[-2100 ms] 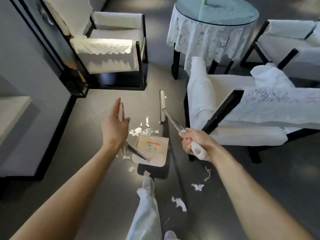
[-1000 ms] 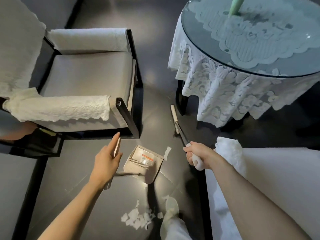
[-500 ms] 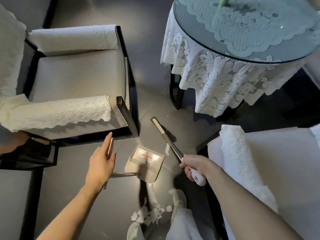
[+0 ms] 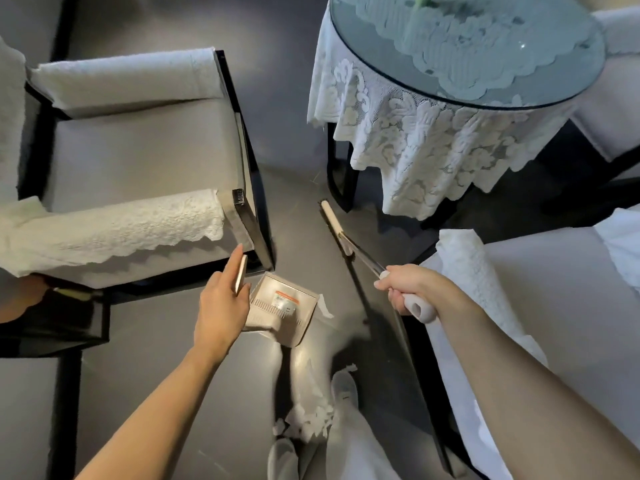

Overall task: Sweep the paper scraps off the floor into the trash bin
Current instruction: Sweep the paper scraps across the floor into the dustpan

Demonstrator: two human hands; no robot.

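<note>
Head view, looking down: the left hand has its fingers stretched almost flat along a slim dustpan handle, above the beige dustpan on the dark floor. Right hand wraps closed around the broom grip. Paper scraps lie heaped between the person's shoes, one more just beside the dustpan.
</note>
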